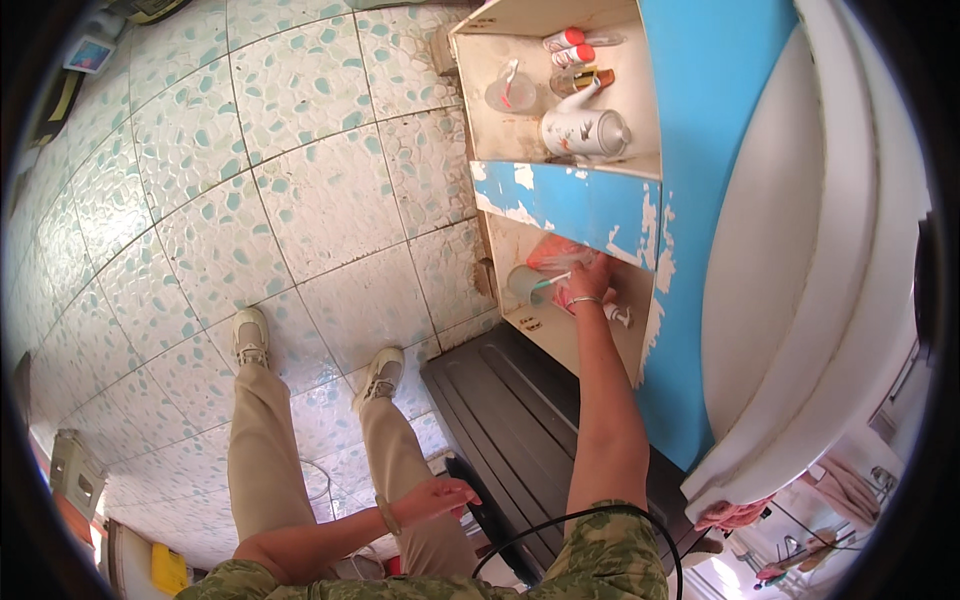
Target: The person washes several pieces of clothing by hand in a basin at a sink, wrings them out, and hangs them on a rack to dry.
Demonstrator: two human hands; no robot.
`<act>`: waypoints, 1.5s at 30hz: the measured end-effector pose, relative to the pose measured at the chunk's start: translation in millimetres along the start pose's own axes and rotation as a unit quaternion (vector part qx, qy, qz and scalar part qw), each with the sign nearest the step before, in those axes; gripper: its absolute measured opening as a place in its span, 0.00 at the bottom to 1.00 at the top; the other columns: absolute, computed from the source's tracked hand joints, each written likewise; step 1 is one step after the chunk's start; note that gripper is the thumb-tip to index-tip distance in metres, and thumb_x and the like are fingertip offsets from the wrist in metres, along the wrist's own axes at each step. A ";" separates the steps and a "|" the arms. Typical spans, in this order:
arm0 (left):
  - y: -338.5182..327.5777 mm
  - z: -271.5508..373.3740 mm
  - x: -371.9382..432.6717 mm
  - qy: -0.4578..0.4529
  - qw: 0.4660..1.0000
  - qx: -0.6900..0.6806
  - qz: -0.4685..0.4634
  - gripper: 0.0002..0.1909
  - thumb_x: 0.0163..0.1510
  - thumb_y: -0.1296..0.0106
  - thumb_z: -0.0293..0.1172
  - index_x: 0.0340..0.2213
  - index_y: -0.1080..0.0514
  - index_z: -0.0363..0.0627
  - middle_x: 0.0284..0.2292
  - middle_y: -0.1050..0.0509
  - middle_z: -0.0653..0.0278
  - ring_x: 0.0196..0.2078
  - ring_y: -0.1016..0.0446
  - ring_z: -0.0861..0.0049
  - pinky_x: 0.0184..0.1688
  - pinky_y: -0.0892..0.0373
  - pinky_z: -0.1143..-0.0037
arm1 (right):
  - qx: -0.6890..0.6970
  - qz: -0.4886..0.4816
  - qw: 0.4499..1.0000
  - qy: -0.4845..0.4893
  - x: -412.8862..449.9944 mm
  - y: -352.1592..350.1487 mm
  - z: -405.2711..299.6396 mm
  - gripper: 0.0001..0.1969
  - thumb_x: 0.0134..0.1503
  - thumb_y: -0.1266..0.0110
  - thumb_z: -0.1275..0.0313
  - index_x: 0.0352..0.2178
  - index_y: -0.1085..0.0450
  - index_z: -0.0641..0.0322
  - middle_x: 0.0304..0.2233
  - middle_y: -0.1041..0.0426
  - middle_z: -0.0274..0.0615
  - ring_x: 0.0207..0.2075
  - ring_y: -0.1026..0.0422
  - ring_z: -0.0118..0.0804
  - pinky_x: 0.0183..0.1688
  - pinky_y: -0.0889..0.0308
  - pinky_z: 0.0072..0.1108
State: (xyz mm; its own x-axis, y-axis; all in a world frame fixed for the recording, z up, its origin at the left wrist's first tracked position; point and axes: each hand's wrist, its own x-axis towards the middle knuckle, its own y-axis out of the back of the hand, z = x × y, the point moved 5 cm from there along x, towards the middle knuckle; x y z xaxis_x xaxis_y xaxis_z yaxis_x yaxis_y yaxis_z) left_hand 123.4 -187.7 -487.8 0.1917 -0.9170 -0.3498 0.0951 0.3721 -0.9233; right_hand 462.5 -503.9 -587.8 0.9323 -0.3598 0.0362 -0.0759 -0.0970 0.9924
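My right hand (589, 281) reaches into the lower compartment of a blue cabinet (559, 199) with peeling paint. Its fingers are at a toothbrush (551, 282), whose green part lies at the mouth of a cup (525, 285); the grip is partly hidden. Behind the hand is a pink plastic bag (553, 251), and a white pump top (619, 315) lies beside the wrist. My left hand (442, 499) is held in front of my body over my thigh, fingers loosely apart, with nothing in it.
The neighbouring compartment holds a white teapot (581, 133), a plastic container (511, 91) and red-capped bottles (574, 55). A dark ribbed plastic lid (495, 420) lies below the cabinet. A white basin (772, 225) stands at the right. A black cable (540, 525) loops near my right arm.
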 end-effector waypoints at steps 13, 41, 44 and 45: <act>8.3 5.0 0.6 -0.020 0.999 0.008 0.037 0.14 0.57 0.57 0.40 0.36 0.29 0.43 0.23 0.29 0.72 0.24 0.34 0.89 0.27 0.38 0.85 | -0.034 -0.086 0.995 -0.030 28.9 -23.2 4.9 0.24 0.46 0.48 0.59 0.42 0.34 0.61 0.45 0.33 0.49 0.49 0.39 0.52 0.53 0.48 0.34; -2.8 -48.1 13.5 0.032 0.997 0.045 0.054 0.15 0.58 0.59 0.37 0.37 0.30 0.39 0.22 0.32 0.70 0.24 0.35 0.88 0.29 0.35 0.83 | 0.284 0.097 0.946 -0.123 0.2 -85.0 62.3 0.04 0.49 0.48 0.77 0.28 0.29 0.67 0.18 0.30 0.38 0.14 0.34 0.25 0.14 0.36 0.17; -0.1 -57.0 10.4 0.034 0.996 0.050 0.063 0.15 0.58 0.60 0.37 0.36 0.30 0.39 0.24 0.31 0.70 0.24 0.35 0.88 0.29 0.34 0.83 | 0.284 0.076 0.947 -0.131 -19.5 -74.1 24.0 0.06 0.50 0.49 0.75 0.29 0.30 0.68 0.21 0.29 0.39 0.15 0.31 0.28 0.15 0.34 0.18; -0.7 -58.9 12.0 0.031 0.997 0.046 0.061 0.15 0.58 0.60 0.37 0.36 0.30 0.38 0.25 0.31 0.69 0.24 0.35 0.88 0.29 0.34 0.82 | 0.281 0.079 0.947 -0.132 -22.0 -68.7 25.7 0.06 0.50 0.49 0.75 0.29 0.30 0.68 0.21 0.29 0.39 0.15 0.31 0.28 0.15 0.34 0.18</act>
State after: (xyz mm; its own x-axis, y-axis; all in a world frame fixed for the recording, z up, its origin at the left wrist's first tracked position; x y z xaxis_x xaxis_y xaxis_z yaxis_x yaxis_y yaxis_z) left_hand 68.1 -207.5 -500.7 0.1476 -0.8697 -0.4711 0.1644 0.4912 -0.8554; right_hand 438.0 -513.2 -659.9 0.7786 -0.6230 0.0758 -0.4528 -0.4740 0.7552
